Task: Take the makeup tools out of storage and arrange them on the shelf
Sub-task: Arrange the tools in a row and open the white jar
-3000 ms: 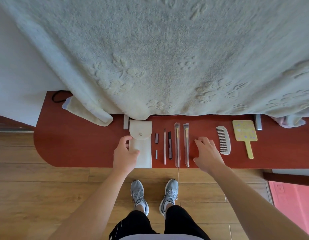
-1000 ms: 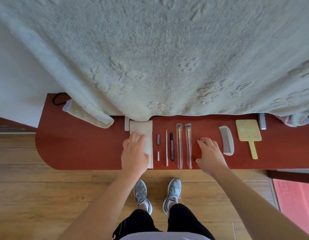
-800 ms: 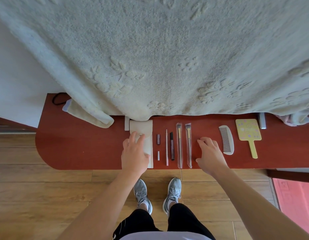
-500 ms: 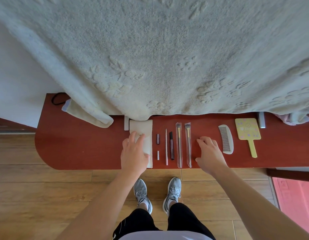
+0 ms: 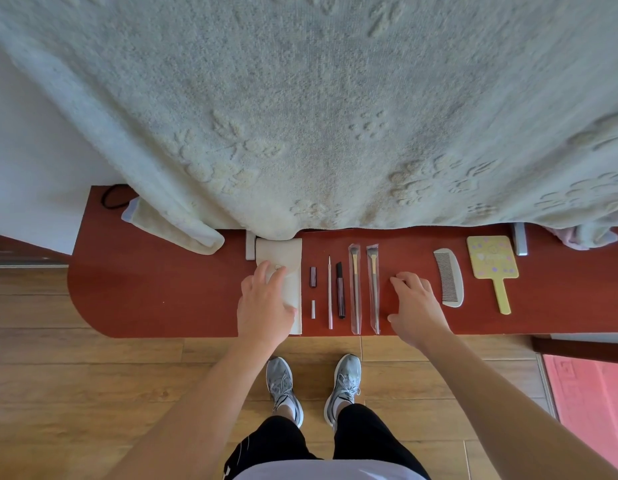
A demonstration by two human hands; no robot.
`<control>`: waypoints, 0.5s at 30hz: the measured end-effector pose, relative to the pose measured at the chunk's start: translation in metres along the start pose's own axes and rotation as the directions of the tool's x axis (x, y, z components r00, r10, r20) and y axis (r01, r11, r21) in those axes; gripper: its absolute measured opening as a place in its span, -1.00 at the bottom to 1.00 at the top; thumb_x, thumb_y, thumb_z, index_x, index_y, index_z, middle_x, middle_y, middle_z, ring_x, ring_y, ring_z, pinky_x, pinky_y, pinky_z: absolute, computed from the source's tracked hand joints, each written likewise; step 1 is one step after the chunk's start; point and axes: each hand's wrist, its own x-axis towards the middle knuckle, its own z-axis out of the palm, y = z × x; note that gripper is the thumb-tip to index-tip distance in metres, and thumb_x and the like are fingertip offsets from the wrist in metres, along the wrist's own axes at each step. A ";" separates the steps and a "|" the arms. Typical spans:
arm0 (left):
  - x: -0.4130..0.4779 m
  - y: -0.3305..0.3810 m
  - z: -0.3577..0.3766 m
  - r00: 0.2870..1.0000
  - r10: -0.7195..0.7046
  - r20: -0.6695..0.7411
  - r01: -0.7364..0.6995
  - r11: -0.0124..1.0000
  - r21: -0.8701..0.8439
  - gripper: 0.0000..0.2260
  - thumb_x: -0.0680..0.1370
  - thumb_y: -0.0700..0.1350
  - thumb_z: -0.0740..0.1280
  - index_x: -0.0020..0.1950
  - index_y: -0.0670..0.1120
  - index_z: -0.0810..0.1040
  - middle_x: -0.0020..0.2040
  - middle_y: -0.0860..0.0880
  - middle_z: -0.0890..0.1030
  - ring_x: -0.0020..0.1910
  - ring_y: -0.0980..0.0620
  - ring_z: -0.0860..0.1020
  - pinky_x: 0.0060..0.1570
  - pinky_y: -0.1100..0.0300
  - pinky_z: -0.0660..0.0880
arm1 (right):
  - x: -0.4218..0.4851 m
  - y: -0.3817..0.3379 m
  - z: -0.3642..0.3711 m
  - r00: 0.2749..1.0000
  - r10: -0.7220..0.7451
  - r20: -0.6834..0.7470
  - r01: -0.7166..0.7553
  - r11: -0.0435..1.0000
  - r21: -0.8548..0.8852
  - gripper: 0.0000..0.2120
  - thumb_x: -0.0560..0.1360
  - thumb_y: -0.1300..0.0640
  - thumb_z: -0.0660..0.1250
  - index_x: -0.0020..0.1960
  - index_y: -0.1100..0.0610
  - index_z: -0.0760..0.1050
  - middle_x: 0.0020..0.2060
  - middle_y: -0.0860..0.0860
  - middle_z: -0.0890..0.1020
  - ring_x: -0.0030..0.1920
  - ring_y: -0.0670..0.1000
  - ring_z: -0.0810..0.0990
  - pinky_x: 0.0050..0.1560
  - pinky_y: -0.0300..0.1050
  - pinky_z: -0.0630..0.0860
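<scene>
On the red shelf (image 5: 162,292) a cream pouch (image 5: 290,258) lies flat with its flap closed. My left hand (image 5: 264,306) rests on top of it, fingers spread and pressing down. To its right lie a short dark tube (image 5: 313,277), a small white cap (image 5: 313,309), a thin pink pencil (image 5: 330,292), a dark pen-like tool (image 5: 340,291) and two brushes in clear sleeves (image 5: 355,289) (image 5: 373,289). My right hand (image 5: 416,306) rests fingertips-down on the shelf beside the brushes, holding nothing. Further right lie a white comb (image 5: 449,277) and a yellow hand mirror (image 5: 493,265).
A large pale textured towel (image 5: 318,109) hangs over the back of the shelf and hides its rear part. A folded cloth (image 5: 169,225) and a black hair tie (image 5: 110,197) lie at the left end. Wooden floor and my grey shoes (image 5: 314,386) are below the shelf edge.
The pouch's flap has been closed and the pouch pushed back under the towel's edge. My left hand moved from its side onto its top. My right hand has barely moved.
</scene>
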 end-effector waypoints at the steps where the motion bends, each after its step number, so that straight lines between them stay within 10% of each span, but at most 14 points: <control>1: 0.000 0.000 0.000 1.000 -0.001 0.000 0.001 1.000 0.002 -0.37 0.46 -0.08 0.47 0.47 0.12 0.31 0.51 0.03 0.22 0.40 -0.11 0.28 0.11 0.05 0.57 | 0.000 0.000 0.000 1.000 -0.001 -0.001 0.001 1.000 -0.001 -0.33 0.48 0.17 0.37 0.52 0.12 0.20 0.47 0.01 0.23 0.45 0.09 0.17 0.44 -0.04 0.26; 15: -0.012 0.012 -0.015 0.999 -0.017 -0.038 0.017 1.000 0.004 -0.39 0.49 0.04 0.46 0.49 0.06 0.29 0.51 -0.02 0.25 0.43 -0.09 0.28 0.20 0.07 0.53 | -0.003 0.001 -0.004 0.999 -0.031 0.023 0.031 0.999 -0.013 -0.35 0.49 0.16 0.34 0.52 0.14 0.19 0.48 0.03 0.22 0.45 0.11 0.17 0.44 -0.05 0.24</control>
